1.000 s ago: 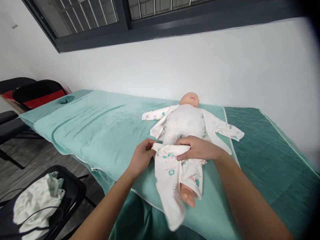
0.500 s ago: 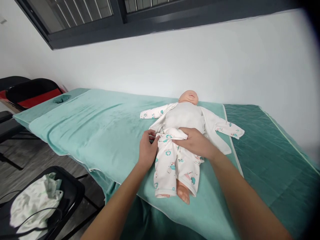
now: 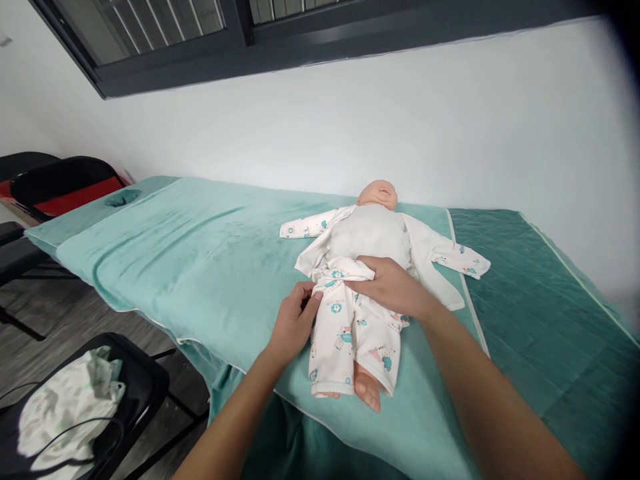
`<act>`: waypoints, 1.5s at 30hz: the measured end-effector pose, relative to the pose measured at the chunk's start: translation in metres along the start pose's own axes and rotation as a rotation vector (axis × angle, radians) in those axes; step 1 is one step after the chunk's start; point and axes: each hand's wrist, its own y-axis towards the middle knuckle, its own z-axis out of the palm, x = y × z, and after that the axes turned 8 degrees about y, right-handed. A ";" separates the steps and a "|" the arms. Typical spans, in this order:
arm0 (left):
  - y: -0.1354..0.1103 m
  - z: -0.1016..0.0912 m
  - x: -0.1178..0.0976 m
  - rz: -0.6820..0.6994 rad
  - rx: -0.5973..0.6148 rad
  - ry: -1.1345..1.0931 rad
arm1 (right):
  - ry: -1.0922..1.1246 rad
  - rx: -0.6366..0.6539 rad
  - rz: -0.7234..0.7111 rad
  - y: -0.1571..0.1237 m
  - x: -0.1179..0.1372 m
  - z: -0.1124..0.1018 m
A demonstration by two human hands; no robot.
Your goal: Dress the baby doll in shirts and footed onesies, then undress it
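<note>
A baby doll [image 3: 379,193] lies on its back on the green-covered bed, head toward the wall. Its white patterned jacket [image 3: 436,270] is spread open, the sleeves stretched to both sides, over a plain white inner layer [image 3: 370,233]. Patterned baby trousers [image 3: 334,340] cover the doll's legs, and one bare foot [image 3: 367,388] shows below a cuff. My right hand [image 3: 393,285] grips the bunched waistband, thumb and fingers around the fabric. At the trousers' left side, my left hand [image 3: 296,319] pinches the cloth near the hip; its fingertips are partly hidden.
The bed [image 3: 165,247] runs along a white wall under a dark-framed window [image 3: 240,40]. A darker green quilted cover [image 3: 540,300] lies at the right. At lower left, a black chair [image 3: 145,377] holds crumpled white cloth [image 3: 70,407] and a black cable. More chairs stand farther left.
My left hand has slid down the side of the trousers, from the waistband toward the hip. My right hand keeps its hold at the waistband, almost unmoved.
</note>
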 end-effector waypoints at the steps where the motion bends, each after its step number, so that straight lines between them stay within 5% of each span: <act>1: 0.003 -0.001 -0.002 0.005 -0.013 0.021 | 0.004 -0.001 -0.002 0.000 0.000 0.000; 14: 0.027 0.009 -0.002 0.038 -0.191 0.522 | 0.042 -0.017 0.029 0.001 -0.001 0.001; 25: 0.021 0.007 0.003 0.073 -0.180 0.355 | 0.019 -0.105 0.017 0.001 -0.005 0.004; 45: 0.022 0.000 -0.005 0.037 -0.270 0.127 | 0.038 -0.048 0.026 0.000 0.000 0.002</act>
